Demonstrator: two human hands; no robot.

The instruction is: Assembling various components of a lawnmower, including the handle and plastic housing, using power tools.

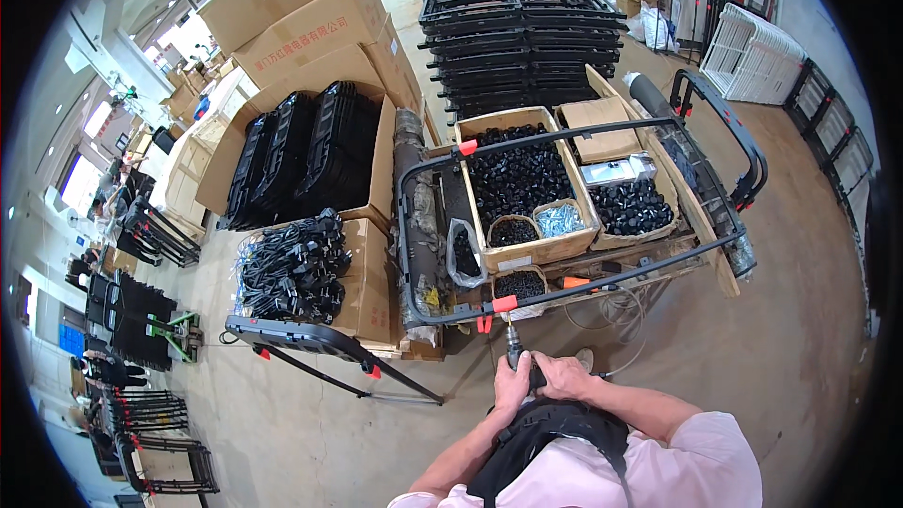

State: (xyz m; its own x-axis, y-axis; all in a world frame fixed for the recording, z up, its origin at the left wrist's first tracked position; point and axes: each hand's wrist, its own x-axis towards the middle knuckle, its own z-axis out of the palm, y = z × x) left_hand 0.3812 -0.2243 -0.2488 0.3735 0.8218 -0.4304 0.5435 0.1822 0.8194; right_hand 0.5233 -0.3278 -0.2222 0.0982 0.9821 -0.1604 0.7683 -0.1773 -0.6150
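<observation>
While I watch, left hand [513, 379] and right hand [562, 376] wrapped tight round a power tool [516, 354], body mostly hidden, tip near the black frame [489, 311].

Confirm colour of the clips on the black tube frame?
Orange-red clips on the black frame, clearest in the head view.

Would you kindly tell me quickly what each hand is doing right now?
Left hand: closed around the power screwdriver.
Right hand: closed on the same tool's body.
</observation>
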